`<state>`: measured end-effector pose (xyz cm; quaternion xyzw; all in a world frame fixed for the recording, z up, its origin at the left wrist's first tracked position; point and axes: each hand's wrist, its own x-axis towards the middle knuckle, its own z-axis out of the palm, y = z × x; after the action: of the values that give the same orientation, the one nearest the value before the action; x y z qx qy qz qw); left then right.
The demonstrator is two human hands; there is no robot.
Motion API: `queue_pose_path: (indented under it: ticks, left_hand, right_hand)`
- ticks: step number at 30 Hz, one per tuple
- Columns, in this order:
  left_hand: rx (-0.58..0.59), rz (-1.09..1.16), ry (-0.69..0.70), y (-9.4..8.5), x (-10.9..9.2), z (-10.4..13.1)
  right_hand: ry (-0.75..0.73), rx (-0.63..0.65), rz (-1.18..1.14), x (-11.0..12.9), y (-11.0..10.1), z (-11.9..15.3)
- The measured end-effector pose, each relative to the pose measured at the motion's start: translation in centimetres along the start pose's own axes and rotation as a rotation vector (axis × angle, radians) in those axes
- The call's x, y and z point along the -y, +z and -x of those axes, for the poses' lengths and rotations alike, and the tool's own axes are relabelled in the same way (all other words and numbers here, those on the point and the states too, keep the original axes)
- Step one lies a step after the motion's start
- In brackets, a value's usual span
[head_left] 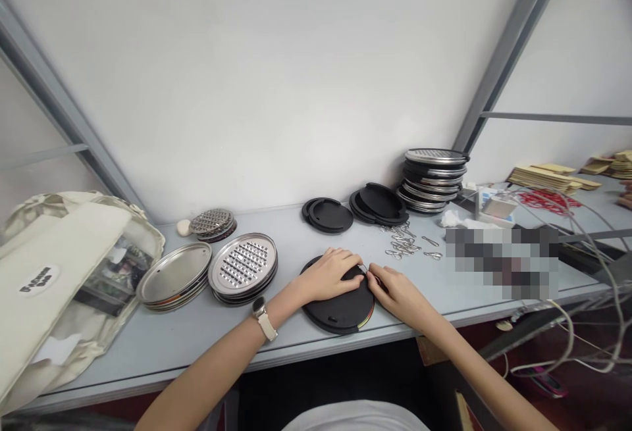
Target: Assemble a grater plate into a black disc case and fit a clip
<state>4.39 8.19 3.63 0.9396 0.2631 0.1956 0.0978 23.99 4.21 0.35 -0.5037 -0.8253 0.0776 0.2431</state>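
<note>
Black round disc [340, 309] lies flat by the front edge of the table [289, 233]. The left hand [330, 276] sits on it, thumb and finger slightly apart. The right hand [394, 289] is at the disc's right rim, by a thin metal piece [364, 268]; whether it pinches that, one cannot tell.

Pale-strapped wristwatch [265, 321], pale top [353, 416]

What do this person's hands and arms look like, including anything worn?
The left hand and right hand wear no gloves. No sleeve shows on the left arm or right arm; the left one wears a dark-faced watch with a pale strap.
</note>
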Motion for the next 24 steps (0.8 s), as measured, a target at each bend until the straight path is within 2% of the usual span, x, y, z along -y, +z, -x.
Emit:
queue_pose_path:
  ticks: [24]
  left_hand:
    - [0.030,-0.045,0.011,-0.05,-0.01,-0.02]
  right_hand:
    - [0.000,0.006,0.017,0.18,-0.25,-0.01]
